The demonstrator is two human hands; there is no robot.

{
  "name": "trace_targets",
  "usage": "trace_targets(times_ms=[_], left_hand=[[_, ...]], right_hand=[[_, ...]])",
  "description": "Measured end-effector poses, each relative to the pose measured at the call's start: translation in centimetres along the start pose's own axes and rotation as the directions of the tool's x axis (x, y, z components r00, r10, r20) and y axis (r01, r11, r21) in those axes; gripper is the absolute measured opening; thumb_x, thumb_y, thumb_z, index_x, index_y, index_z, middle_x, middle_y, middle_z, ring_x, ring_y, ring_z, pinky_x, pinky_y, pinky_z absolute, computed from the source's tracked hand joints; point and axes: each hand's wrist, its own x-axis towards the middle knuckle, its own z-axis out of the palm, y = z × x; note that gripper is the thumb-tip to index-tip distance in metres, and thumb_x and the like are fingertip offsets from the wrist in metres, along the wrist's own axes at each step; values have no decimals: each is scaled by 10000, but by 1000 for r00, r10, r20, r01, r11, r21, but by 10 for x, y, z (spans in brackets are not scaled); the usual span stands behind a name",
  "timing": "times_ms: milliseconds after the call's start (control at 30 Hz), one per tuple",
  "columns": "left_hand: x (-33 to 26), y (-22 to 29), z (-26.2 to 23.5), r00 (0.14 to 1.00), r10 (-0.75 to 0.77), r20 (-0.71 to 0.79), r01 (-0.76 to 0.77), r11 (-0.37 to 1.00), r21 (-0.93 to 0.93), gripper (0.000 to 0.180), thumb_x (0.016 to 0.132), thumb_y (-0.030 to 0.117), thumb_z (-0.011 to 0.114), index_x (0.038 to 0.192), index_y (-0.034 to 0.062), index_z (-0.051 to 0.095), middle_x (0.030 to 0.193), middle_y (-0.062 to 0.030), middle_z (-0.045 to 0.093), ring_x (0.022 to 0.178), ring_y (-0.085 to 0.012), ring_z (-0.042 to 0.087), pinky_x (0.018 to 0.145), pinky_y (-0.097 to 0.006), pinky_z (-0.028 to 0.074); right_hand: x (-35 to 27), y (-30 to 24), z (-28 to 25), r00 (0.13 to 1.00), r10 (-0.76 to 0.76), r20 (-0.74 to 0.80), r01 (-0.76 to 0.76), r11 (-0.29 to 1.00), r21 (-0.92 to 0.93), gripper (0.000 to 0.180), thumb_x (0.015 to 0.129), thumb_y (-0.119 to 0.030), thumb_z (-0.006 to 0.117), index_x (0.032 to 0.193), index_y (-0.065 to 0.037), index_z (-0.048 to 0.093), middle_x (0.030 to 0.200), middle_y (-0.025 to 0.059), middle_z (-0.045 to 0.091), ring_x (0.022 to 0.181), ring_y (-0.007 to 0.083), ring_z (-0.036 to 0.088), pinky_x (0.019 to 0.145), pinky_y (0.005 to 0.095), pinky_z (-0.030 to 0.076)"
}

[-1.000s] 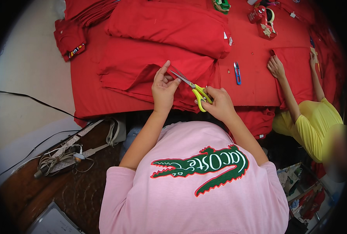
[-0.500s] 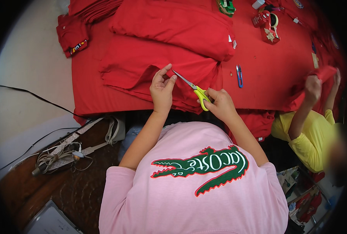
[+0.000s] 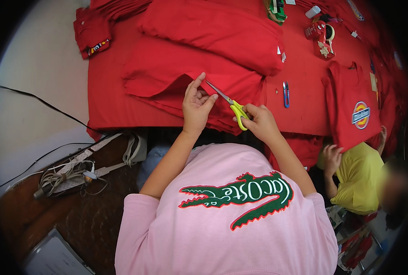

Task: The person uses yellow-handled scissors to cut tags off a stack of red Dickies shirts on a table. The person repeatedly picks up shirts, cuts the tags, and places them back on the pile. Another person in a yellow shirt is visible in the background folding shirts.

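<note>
My right hand [image 3: 259, 121] grips yellow-handled scissors [image 3: 237, 113]. Their blades point up and left, nearly together, with the tip beside my left hand [image 3: 197, 105]. That hand is raised over the near edge of the red cloth pile, index finger stretched up and thumb apart, the other fingers partly curled. No object shows in it; a thread would be too fine to make out. Beneath both hands lie folded red garments [image 3: 163, 68], one edge lifted in a fold. Another thick red folded bundle [image 3: 213, 32] rests behind them.
Blue thread snips [image 3: 286, 95] lie right of the pile on the red-covered table [image 3: 300, 110]. Farther back are a red box [image 3: 324, 48] with a tape roll and a green item [image 3: 276, 11]. At right, a co-worker in yellow [image 3: 357, 178] handles a red T-shirt [image 3: 346, 107]. Cables [image 3: 66, 176] lie at left.
The co-worker's raised red cloth has come down and now lies spread as a T-shirt with a round patch. My hands and scissors hold nearly the same pose; the view has shifted slightly.
</note>
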Motion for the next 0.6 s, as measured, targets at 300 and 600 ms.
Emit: trace_targets(times_ms=[300, 600], left_hand=[[3, -1, -5, 996, 56, -75, -51, 997, 64, 722, 903, -188, 657, 1568, -2, 444, 1375, -66, 565, 1095, -129, 629, 952, -268, 578], [-7, -1, -12, 999, -10, -48, 10, 1000, -14, 768, 892, -180, 683, 1587, 11, 416, 1364, -83, 528, 1155, -155, 631, 984, -289, 582]], right_hand=[[4, -4, 3, 995, -98, -35, 96, 995, -32, 227, 818, -203, 791, 956, -49, 698, 748, 97, 675, 647, 264, 605, 761, 373, 441], [16, -9, -2, 998, -48, 43, 50, 998, -47, 261, 830, -278, 784, 929, -53, 697, 733, 122, 681, 690, 318, 641, 773, 408, 438]])
